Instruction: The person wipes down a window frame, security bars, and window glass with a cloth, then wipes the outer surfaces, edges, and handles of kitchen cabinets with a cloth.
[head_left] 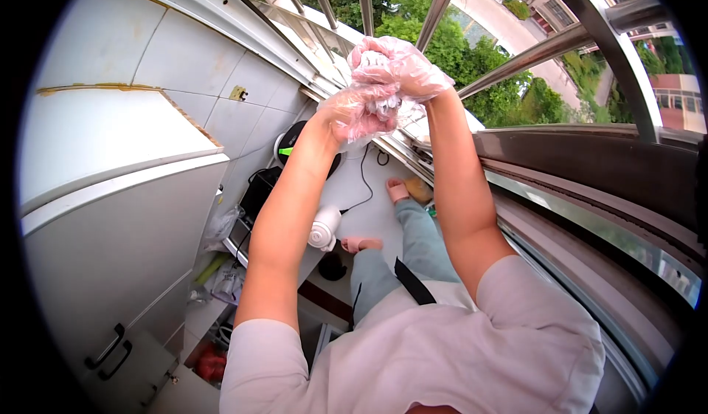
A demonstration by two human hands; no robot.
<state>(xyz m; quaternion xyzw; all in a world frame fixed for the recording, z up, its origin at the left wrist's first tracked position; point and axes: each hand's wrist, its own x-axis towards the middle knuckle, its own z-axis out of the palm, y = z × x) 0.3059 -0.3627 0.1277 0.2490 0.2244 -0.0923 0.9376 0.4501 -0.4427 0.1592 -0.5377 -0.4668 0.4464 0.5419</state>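
Both of my hands wear thin clear plastic gloves and are raised together in front of the window bars. My left hand (359, 113) is lower, its fingers curled round something white and crumpled. Just above it and touching it, my right hand (405, 67) is closed too. White folds (385, 105) show between the two palms, but the glare on the plastic hides what they are and which fingers grip them.
Metal window bars (531, 61) stand beyond my hands, with trees and buildings outside. At the left are a white cabinet (122, 229) and tiled wall (188, 60). Below, a white appliance (324, 228) with a black cord is near my feet.
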